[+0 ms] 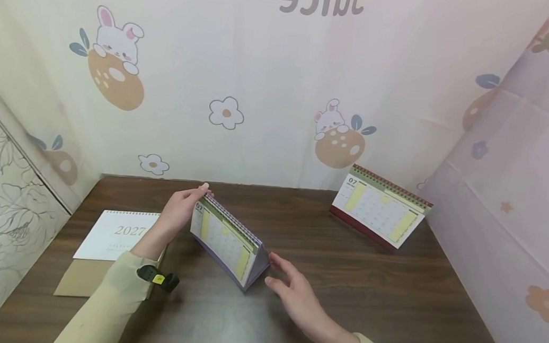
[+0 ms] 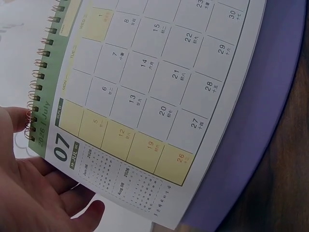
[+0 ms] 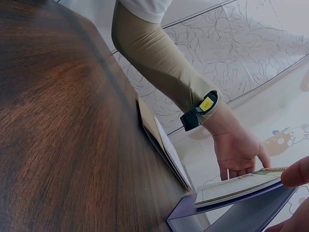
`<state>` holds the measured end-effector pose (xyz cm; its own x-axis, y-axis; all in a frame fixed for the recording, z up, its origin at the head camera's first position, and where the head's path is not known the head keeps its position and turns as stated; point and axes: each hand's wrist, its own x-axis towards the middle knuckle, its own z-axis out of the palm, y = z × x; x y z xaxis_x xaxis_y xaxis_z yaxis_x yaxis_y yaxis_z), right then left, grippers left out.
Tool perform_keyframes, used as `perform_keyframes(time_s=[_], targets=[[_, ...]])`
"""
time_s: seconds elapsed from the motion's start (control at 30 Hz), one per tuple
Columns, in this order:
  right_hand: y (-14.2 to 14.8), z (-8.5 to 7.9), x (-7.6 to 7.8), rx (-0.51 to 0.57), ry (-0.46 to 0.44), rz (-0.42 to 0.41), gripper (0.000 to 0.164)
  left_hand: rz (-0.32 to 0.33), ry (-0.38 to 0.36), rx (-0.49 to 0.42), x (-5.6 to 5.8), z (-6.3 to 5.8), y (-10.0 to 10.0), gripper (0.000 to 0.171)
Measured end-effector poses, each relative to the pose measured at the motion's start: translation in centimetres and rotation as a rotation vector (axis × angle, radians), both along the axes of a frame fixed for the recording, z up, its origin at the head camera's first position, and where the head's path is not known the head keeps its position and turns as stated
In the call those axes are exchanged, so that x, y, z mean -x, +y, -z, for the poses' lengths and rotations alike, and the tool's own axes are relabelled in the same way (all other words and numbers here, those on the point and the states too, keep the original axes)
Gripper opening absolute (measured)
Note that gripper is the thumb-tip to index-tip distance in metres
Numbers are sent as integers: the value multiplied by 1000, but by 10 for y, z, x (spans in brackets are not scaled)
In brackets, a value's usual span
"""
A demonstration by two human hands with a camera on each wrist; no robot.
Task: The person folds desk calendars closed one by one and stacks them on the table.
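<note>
While the brown table (image 1: 225,327) lies beneath, a purple calendar (image 1: 224,241) stands tented near its middle, between a white calendar (image 1: 112,229) and a red calendar (image 1: 378,205). Around the purple one's far end curls the left hand (image 1: 177,213); the right hand (image 1: 298,295), fingers loosely extended, touches the near end.

Left hand (image 2: 30,191) at calendar (image 2: 140,92), grip unclear

Purple calendar (image 1: 224,237) reads "2026 | July" — white calendar (image 1: 112,237) "2027", curtain (image 1: 273,54) reversed "Juice".
</note>
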<state>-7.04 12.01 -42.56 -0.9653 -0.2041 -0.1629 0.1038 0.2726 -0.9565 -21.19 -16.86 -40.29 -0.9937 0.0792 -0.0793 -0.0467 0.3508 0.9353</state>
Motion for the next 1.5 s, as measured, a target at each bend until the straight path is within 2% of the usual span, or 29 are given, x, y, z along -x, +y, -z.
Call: perform_keyframes(time_s=[0.3, 0.53, 0.73, 0.97, 1.27, 1.5], targets=[[2, 0, 7, -17, -18, 5, 59, -41, 48, -99, 1, 8, 3, 68], [2, -1, 8, -2, -19, 24, 57, -95, 56, -107, 0, 5, 2, 63], [4, -3, 10, 31, -12, 28, 56, -101, 51, -122, 0, 3, 1, 62], [7, -7, 15, 128, 8, 44, 54, -91, 54, -150, 1, 1, 0, 58], [10, -11, 22, 284, 5, 22, 55, -111, 27, -119, 2, 1, -2, 63], [13, -17, 25, 389, 23, 19, 57, -105, 52, -127, 1, -1, -2, 59]])
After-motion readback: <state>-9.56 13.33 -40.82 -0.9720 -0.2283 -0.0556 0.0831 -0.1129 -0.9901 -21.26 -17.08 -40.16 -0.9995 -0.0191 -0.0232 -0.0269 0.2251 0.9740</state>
